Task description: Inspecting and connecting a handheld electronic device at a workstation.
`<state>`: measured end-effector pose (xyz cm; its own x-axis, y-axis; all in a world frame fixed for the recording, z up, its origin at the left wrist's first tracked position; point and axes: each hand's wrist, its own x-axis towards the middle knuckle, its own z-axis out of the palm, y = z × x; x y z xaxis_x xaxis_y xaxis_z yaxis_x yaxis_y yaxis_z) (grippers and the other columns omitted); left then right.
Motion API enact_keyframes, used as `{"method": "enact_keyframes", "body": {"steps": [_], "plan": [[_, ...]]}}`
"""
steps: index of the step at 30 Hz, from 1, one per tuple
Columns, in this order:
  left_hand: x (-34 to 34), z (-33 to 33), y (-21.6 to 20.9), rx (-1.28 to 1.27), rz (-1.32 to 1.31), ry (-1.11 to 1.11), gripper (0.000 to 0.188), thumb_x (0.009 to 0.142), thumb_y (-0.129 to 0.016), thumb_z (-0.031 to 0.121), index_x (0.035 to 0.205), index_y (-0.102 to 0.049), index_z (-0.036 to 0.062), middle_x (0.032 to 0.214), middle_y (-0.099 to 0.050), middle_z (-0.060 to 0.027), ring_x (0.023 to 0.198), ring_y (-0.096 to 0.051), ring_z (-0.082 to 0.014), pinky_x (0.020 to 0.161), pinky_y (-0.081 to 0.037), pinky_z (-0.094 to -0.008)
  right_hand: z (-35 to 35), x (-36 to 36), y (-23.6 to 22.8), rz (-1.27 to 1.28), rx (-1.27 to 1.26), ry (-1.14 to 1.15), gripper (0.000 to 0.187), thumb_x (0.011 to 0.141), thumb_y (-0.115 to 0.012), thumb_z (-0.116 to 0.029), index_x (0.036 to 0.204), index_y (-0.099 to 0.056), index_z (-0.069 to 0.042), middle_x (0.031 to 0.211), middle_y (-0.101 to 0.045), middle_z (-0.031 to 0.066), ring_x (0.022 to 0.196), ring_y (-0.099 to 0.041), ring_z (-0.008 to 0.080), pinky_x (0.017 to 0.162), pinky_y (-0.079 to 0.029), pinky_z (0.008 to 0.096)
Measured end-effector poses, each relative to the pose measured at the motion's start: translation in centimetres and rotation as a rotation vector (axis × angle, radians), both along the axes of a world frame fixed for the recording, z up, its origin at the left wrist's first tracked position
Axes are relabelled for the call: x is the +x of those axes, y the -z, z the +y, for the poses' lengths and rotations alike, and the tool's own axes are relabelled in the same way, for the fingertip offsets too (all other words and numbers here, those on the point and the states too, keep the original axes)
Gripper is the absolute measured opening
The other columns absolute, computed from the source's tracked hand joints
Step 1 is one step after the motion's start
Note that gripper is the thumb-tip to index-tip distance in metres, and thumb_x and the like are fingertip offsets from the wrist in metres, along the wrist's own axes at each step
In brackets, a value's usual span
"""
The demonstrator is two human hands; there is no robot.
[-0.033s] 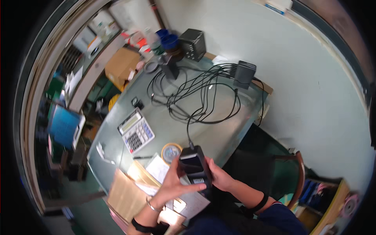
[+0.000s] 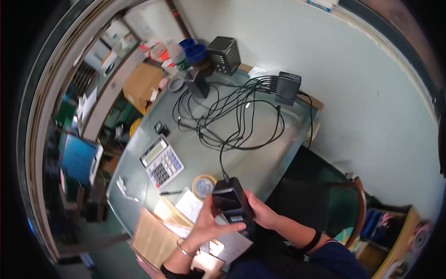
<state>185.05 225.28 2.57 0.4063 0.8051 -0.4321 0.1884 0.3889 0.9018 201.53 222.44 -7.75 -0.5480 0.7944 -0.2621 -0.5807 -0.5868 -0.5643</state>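
- Here, the left hand (image 2: pixel 206 227) is clamped on the left side of a black device (image 2: pixel 228 200) (thumb over its front);
- the right hand (image 2: pixel 261 212) grips its right side;
- the device is over papers (image 2: pixel 236 246) at the near edge of the desk (image 2: pixel 260 163), a black cable (image 2: pixel 221 160) at its far end;
- a calculator (image 2: pixel 161 162) lies to the left, on the desk.

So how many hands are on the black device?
2: the left hand is on the left of the black device, its thumb across the lower front, and the right hand grips the right side. No others show.
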Motion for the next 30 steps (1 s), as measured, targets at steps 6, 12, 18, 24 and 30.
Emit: {"method": "enact_keyframes", "body": {"steps": [6, 12, 18, 24, 30], "plan": [[2.4, 0.7, 3.0, -0.054, -0.016, -0.023, 0.08, 0.06, -0.084, -0.004, 0.125, -0.037, -0.0025, 0.119, -0.052, -0.0124, 0.114, -0.051, -0.0208, 0.097, -0.044, -0.0333, 1.1, 2.3, 2.0, -0.129, 0.155, -0.027, 0.067, 0.098, -0.025, -0.052, 0.144, -0.021, -0.003, 0.137, -0.038, 0.0094, 0.126, -0.037, 0.0161, 0.105, -0.029, 0.032], [3.3, 2.2, 4.8, -0.016, 0.089, -0.018, 0.078, 0.06, -0.085, -0.001, 0.124, -0.039, -0.0025, 0.118, -0.052, -0.0124, 0.111, -0.052, -0.0196, 0.095, -0.044, -0.0328, 2.6, 2.9, 3.5, -0.125, 0.233, 0.016, 0.067, 0.098, -0.029, -0.05, 0.144, -0.021, -0.003, 0.136, -0.04, 0.0104, 0.126, -0.038, 0.0169, 0.103, -0.031, 0.0316], [3.9, 3.1, 5.7, 0.037, 0.089, -0.06, 0.076, 0.061, -0.084, -0.002, 0.121, -0.038, -0.0011, 0.116, -0.052, -0.0114, 0.111, -0.052, -0.0193, 0.096, -0.043, -0.0334, 3.7, 3.7, 3.2, -0.159, 0.307, 0.048, 0.07, 0.097, -0.038, -0.048, 0.144, -0.019, 0.0, 0.137, -0.038, 0.0123, 0.126, -0.038, 0.0188, 0.103, -0.031, 0.0318], [4.0, 3.4, 6.3, 0.075, 0.133, -0.003, 0.08, 0.06, -0.085, -0.002, 0.123, -0.035, 0.0, 0.119, -0.05, -0.0122, 0.11, -0.052, -0.0195, 0.096, -0.042, -0.0341, 4.0, 4.2, 2.9, -0.176, 0.319, 0.053, 0.08, 0.092, -0.05, -0.05, 0.144, -0.017, 0.001, 0.138, -0.035, 0.0137, 0.128, -0.035, 0.0201, 0.104, -0.03, 0.0337], [3.8, 3.3, 4.7, 0.011, 0.044, -0.017, 0.084, 0.06, -0.087, 0.008, 0.124, -0.033, -0.0011, 0.119, -0.049, -0.0129, 0.112, -0.051, -0.0212, 0.099, -0.038, -0.0349, 3.9, 3.7, 2.5, -0.113, 0.296, 0.033, 0.086, 0.089, -0.055, -0.051, 0.145, -0.013, 0.001, 0.14, -0.03, 0.0132, 0.13, -0.03, 0.0207, 0.106, -0.027, 0.0343]]}}
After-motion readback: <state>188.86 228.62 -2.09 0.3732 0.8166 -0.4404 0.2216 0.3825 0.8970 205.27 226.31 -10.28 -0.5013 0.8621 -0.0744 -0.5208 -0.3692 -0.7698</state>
